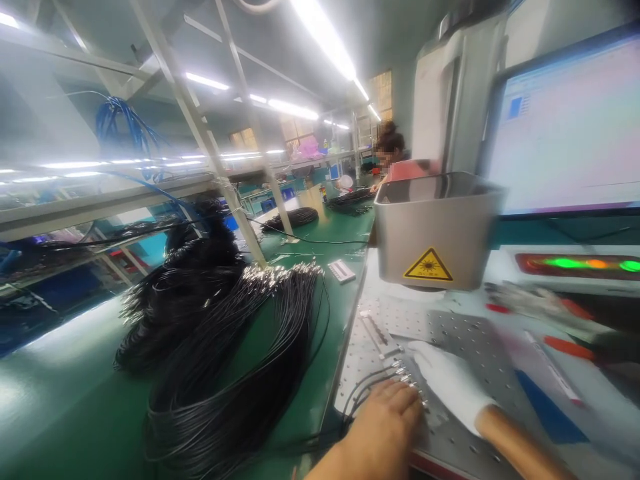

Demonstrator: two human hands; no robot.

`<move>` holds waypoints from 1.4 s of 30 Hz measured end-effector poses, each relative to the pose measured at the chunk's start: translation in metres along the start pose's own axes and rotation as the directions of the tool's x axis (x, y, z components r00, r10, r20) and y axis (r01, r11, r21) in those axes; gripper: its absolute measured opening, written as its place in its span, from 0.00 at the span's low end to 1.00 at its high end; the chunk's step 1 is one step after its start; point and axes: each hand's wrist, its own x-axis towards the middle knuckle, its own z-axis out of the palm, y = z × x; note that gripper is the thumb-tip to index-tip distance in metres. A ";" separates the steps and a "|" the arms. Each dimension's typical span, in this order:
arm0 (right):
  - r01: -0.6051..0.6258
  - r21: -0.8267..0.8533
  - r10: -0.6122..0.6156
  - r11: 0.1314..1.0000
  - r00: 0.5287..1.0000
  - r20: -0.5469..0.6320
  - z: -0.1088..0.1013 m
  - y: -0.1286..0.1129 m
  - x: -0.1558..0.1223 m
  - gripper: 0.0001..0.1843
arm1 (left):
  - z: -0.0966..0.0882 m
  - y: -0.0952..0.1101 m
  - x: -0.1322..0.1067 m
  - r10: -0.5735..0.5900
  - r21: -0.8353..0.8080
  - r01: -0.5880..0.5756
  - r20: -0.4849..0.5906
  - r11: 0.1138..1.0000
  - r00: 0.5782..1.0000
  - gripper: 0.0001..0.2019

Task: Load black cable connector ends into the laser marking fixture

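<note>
My bare left hand [387, 417] rests at the near edge of a perforated metal plate [450, 327], fingers curled down on a few thin black cables [363, 393]. Their metal connector ends [406, 379] lie in a row on the plate. My right hand [450, 383], in a white glove, lies flat on the plate just right of the connectors, fingertips touching them. A grey laser head [435, 227] with a yellow warning sticker [428, 265] hangs over the plate behind both hands.
Big bundles of black cable [235, 360] lie on the green bench [60, 407] to the left. A monitor [565, 127], a lit panel [580, 264] and red-handled tools [550, 313] are on the right. Another person [397, 160] sits far down the bench, beside shelving [100, 200].
</note>
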 end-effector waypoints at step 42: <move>-0.048 -0.399 0.098 0.916 0.989 0.107 0.013 -0.037 0.010 0.21 | 0.004 0.014 0.002 0.087 0.389 -0.063 -0.044 0.919 0.995 0.21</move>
